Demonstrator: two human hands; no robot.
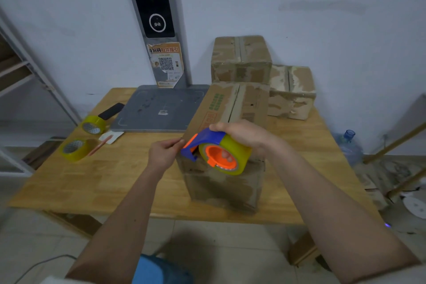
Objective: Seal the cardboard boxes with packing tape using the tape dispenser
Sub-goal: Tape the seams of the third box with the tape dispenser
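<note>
Right hand (242, 135) gripping blue-and-orange plastic tape dispenser (215, 152) loaded with yellowish roll, fingers hooking through the core, holding it over near top edge of tall brown cardboard box (228, 108). Left hand (164, 151) pinching at the dispenser's mouth, probably freeing the tape end; tape itself too clear to confirm. Top seam looking unsealed. Box standing near centre of wooden table (96, 182); two taped boxes (241, 60) waiting far right, two spare rolls (92, 124) lying at left.

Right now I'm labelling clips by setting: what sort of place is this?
Probably a parcel pickup or packing room: taped cardboard boxes stacked on a wooden table, spare tape rolls, and a scanner stand with a QR-code notice.
</note>
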